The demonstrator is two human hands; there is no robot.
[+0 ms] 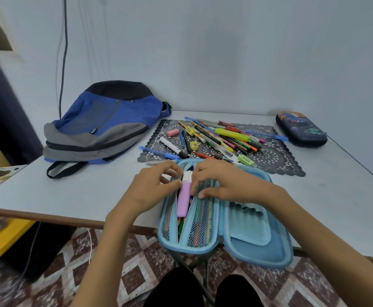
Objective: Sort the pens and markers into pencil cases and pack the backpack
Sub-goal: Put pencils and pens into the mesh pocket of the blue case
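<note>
Here the left hand (152,187) and the right hand (221,182) meet over a purple highlighter (183,201) with a white cap. The left hand's fingers are curled and its thumb presses the highlighter's left side near the cap. The right hand's fingers curl against the cap and the right side, so the highlighter is pinched between the two hands. The right thumb lies on the edge of a mesh pocket (201,224).

The highlighter stands lengthwise in the slot between two mesh pockets of a light blue pencil case (258,242). This case lies opened flat at the near edge of the surface (92,196), partly overhanging it. Coloured pens show through the mesh, and the case's right half is a plain padded lid.

Just beyond the case lies a dark lace mat (276,158) with a loose heap of pens and markers (216,138). Among them are a yellow highlighter (232,132), a white marker (172,146) with a black cap, a pink eraser (173,132), a yellow sharpener (194,145) and a green eraser (246,160).

At the far left a blue and grey backpack (101,125) lies flat, zipped, with its strap trailing toward the near side. At the far right, well apart from the heap, sits a closed dark pencil case (301,129) with a cartoon print.
</note>
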